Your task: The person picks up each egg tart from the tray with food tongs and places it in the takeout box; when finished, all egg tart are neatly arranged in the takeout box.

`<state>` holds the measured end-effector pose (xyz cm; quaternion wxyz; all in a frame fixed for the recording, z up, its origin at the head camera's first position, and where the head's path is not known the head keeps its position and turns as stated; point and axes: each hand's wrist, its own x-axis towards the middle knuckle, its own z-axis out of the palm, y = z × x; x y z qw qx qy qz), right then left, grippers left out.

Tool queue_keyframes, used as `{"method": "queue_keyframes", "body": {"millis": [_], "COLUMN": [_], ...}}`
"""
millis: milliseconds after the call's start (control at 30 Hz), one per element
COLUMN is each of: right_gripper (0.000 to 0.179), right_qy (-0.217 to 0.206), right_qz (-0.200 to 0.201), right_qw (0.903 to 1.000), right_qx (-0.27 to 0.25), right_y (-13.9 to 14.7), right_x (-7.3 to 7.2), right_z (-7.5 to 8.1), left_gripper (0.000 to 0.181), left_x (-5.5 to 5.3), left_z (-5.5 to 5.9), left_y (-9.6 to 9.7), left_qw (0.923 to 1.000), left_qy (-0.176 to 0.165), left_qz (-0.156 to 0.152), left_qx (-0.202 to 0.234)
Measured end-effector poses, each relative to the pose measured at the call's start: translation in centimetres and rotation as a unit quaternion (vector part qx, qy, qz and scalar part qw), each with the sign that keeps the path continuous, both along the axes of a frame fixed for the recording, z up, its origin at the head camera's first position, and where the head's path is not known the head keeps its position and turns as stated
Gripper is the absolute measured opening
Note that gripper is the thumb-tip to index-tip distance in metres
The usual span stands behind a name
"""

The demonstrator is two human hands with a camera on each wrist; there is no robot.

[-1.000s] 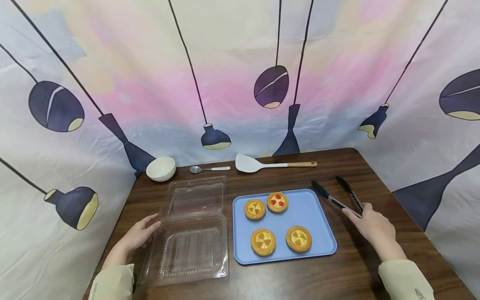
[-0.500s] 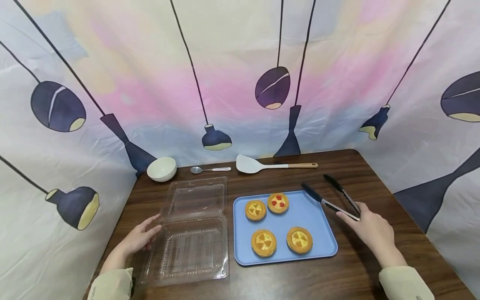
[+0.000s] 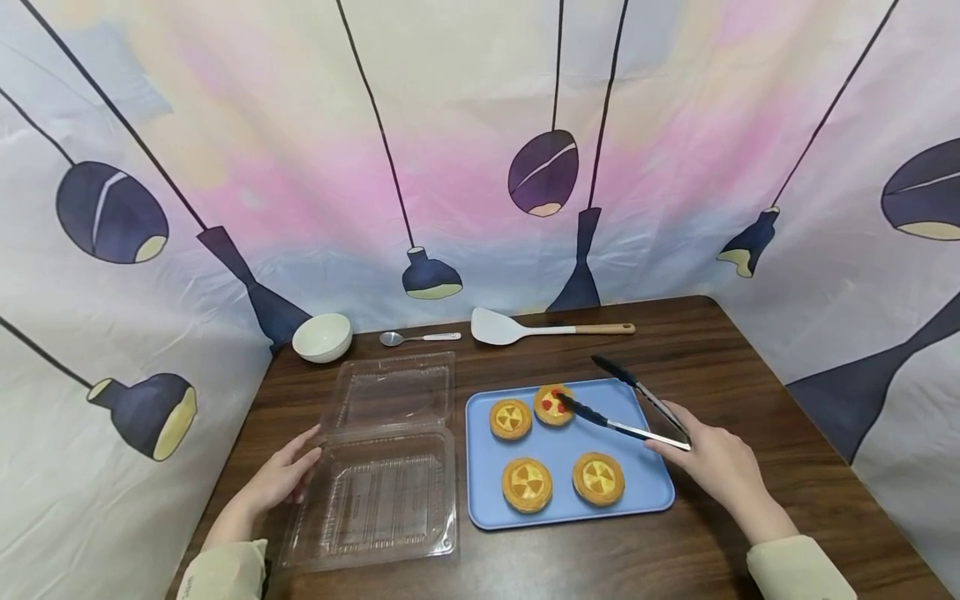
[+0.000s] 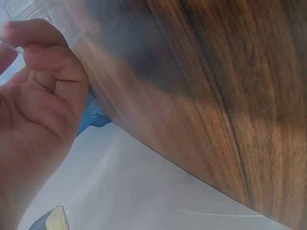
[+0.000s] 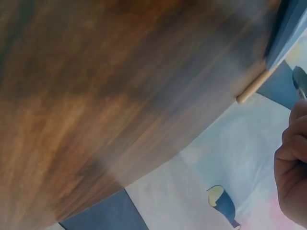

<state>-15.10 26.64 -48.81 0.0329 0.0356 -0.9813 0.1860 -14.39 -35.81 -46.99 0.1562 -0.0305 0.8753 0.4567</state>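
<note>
Everything is being carried by the dark wooden table [image 3: 555, 571], on whose left part a clear container [image 3: 447, 467] is being displayed open, one half behind the other. Just right of it, four tarts are being borne by a blue tray [image 3: 648, 483]. The tray is being steadied by neither hand, so under a hard press it could be skidded.

By the curled fingers of the right hand [image 3: 720, 462], the tongs [image 3: 637, 432] are being gripped, their arms spread wide. By the fingers of the left hand [image 3: 277, 475], the container's left edge is being pinched; if the light plastic were tugged, it could be dragged askew.

Near the tray's far edge, the red-topped tart [image 3: 551, 413] is being overlapped by one dark tip of the tongs; whether it is being touched cannot be told. The other tip is being held beyond the tray's far rim. With so uneven a straddle, the tart could be shoved into the wedge-patterned tart [image 3: 510, 418] just beside it, or its crust could be crushed by too tight a squeeze. Smallest of all, the red toppings [image 3: 547, 406] could be smeared if the tip were pressed down.
</note>
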Motion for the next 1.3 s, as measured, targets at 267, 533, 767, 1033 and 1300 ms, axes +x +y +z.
{"method": "queue_keyframes", "body": {"millis": [267, 533, 767, 1033, 1300], "right_gripper": [0.08, 0.08, 0.082, 0.081, 0.079], "right_qy": [-0.002, -0.019, -0.029, -0.021, -0.007], "right_qz": [0.037, 0.062, 0.071, 0.079, 0.091], "right_qw": [0.9993, 0.9978, 0.9969, 0.9964, 0.9951], "right_qx": [0.01, 0.013, 0.016, 0.022, 0.038], "right_y": [-0.5, -0.7, -1.0, -1.3, -1.6], "right_x": [-0.1, -0.2, -0.4, -0.5, -0.4], "right_z": [0.1, 0.2, 0.0, 0.1, -0.1], "left_gripper": [0.06, 0.059, 0.059, 0.056, 0.057], "left_x": [0.1, -0.4, -0.7, -1.0, -1.0], "left_z": [-0.2, -0.5, -0.4, -0.4, -0.4], "left_y": [0.4, 0.6, 1.0, 1.2, 1.2], "left_qw": [0.9997, 0.9994, 0.9995, 0.9993, 0.9996], "left_qy": [0.0, 0.003, 0.006, 0.003, 0.009], "left_qz": [0.012, 0.018, 0.014, 0.026, 0.022], "left_qx": [0.019, 0.03, 0.029, 0.028, 0.019]}}
